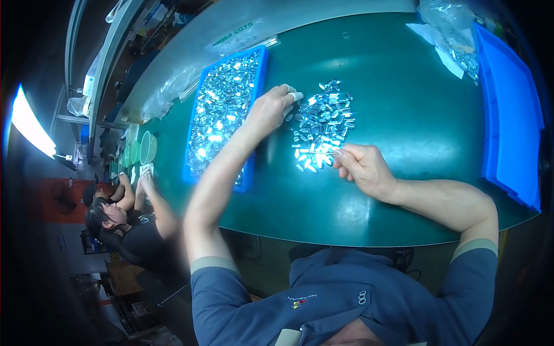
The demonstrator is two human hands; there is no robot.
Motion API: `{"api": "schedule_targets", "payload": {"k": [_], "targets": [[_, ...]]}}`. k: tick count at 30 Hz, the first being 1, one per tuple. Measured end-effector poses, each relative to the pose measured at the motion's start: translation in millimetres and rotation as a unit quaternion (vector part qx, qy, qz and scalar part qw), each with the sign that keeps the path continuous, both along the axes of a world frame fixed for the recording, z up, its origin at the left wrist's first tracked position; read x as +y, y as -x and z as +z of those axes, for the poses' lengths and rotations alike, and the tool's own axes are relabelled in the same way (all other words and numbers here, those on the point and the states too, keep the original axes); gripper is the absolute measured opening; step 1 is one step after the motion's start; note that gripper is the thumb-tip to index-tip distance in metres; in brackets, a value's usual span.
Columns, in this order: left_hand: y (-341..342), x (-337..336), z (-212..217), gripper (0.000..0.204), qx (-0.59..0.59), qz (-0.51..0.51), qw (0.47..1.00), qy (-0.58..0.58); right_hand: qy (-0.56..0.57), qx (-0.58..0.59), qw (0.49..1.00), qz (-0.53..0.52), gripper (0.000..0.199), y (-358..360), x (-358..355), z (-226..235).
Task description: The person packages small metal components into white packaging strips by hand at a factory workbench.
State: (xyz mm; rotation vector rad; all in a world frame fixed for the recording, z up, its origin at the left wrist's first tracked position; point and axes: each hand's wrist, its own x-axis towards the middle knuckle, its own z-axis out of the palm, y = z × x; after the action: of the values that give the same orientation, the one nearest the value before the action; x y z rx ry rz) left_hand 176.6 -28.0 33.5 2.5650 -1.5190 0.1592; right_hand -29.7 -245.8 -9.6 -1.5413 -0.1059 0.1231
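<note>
Small shiny metal pieces lie in a loose pile [326,112] on the green tabletop [404,104]. At the pile's left edge is my left hand [271,109], with white finger cots on some fingertips. Its fingers are curled together, and whatever they hold, if anything, is hidden. My right hand [366,171] is closed in a pinch at the pile's lower right. From it a thin metal tool [316,152] points left across the nearest pieces; glare hides its exact shape. Left of my left hand, a blue tray [262,63] is filled with similar metal pieces, and my left forearm passes over its near right corner.
A blue bin [511,115] stands along the right side of the table. Clear plastic bags [453,29] lie at the far right, more [167,95] beyond the tray. Green bowls [148,147] stand at far left, near a co-worker [135,225] at the same table.
</note>
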Motion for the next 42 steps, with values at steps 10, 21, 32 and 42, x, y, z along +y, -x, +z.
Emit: {"api": "schedule_targets", "payload": {"k": [10,21,32,42], "targets": [[63.4,18.2,9.4,0.019,0.069,0.08,0.99,0.095,-0.015,-0.02,0.999,-0.042,0.027,-3.5,0.6,-7.7],[116.2,0.7,29.2,0.021,0.084,0.024,0.993,0.076,0.0,-0.02,0.999,-0.047,0.025,-3.7,1.4,-6.5],[137.4,-19.8,37.3,0.022,0.076,-0.018,0.995,0.069,0.028,-0.008,0.999,0.019,0.042,-1.3,-1.7,-3.1],[126.5,-8.2,35.9,0.019,0.061,-0.005,0.995,0.077,0.001,-0.003,1.0,-0.013,0.04,0.1,-0.4,-4.1]]}}
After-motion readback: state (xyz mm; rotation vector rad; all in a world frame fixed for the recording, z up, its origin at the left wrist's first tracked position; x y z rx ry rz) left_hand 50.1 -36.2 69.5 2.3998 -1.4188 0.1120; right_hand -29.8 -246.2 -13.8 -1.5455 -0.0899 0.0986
